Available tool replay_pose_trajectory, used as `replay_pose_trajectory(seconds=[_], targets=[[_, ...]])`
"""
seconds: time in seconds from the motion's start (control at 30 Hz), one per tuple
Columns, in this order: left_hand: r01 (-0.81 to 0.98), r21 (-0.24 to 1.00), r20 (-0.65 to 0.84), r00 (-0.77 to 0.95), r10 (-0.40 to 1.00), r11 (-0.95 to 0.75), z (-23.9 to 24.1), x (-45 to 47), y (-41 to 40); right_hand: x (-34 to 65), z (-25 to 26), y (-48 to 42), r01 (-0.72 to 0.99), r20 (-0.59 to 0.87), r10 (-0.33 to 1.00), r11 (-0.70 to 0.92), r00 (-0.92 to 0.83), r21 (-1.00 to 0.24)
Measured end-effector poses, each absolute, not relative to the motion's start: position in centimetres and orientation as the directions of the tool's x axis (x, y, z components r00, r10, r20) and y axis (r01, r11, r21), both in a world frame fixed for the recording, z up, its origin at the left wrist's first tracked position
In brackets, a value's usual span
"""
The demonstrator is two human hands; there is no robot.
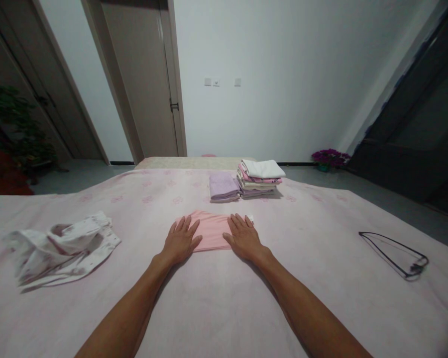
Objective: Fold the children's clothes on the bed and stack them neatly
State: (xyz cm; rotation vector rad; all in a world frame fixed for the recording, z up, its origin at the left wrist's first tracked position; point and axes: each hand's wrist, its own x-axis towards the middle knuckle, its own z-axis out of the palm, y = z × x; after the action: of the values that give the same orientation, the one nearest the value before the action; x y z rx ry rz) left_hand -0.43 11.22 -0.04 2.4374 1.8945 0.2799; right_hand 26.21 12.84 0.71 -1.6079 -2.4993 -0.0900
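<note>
A folded pink cloth item [211, 232] lies flat on the bed in front of me, with a small white tag at its far right corner. My left hand [179, 240] rests palm down on its left side, fingers stretched out. On its right side, my right hand [244, 237] lies flat too, fingers extended and thumb pointing inward. Beyond the hands sits a folded lilac cloth [224, 187]. Right beside it stands a stack of folded clothes [260, 179] topped by a white piece.
A crumpled white garment with reddish marks [65, 248] lies at the left on the pale pink bedspread [224, 308]. To the right is a black wire hanger [393, 253]. Purple flowers [330, 157] stand on the floor by the wall; a closed door [142, 79] is behind.
</note>
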Motion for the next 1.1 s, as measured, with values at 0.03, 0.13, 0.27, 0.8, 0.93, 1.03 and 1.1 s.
replay_pose_trajectory(seconds=[0.03,0.13,0.27,0.8,0.93,1.03,1.1], targets=[[0.964,0.15,0.11,0.206,0.972,-0.221,0.0,-0.7,11.2,26.4,0.8,12.8,0.916,0.174,0.905,0.399,-0.387,-0.037],[0.98,0.152,0.12,0.113,0.986,-0.131,-0.1,-1.1,11.0,26.7,1.1,12.7,0.934,0.165,0.925,0.355,-0.344,-0.045],[0.991,0.095,0.229,0.073,0.971,-0.097,0.3,-0.4,11.2,26.5,1.2,12.4,0.936,0.196,0.923,0.347,-0.331,-0.053],[0.91,0.211,0.098,0.342,0.934,-0.356,-0.2,2.6,18.1,26.8,1.0,12.0,0.919,0.25,0.894,0.393,-0.37,-0.044],[0.929,0.222,0.116,0.278,0.954,-0.297,-0.3,2.3,18.6,26.9,0.9,12.1,0.931,0.227,0.912,0.362,-0.341,-0.056],[0.948,0.197,0.148,0.224,0.963,-0.25,-0.3,2.0,18.5,27.1,0.8,12.2,0.938,0.217,0.921,0.342,-0.324,-0.051],[0.96,0.16,0.18,0.2,0.963,-0.229,-0.2,1.6,18.0,27.3,0.8,12.2,0.941,0.214,0.924,0.335,-0.318,-0.048]])
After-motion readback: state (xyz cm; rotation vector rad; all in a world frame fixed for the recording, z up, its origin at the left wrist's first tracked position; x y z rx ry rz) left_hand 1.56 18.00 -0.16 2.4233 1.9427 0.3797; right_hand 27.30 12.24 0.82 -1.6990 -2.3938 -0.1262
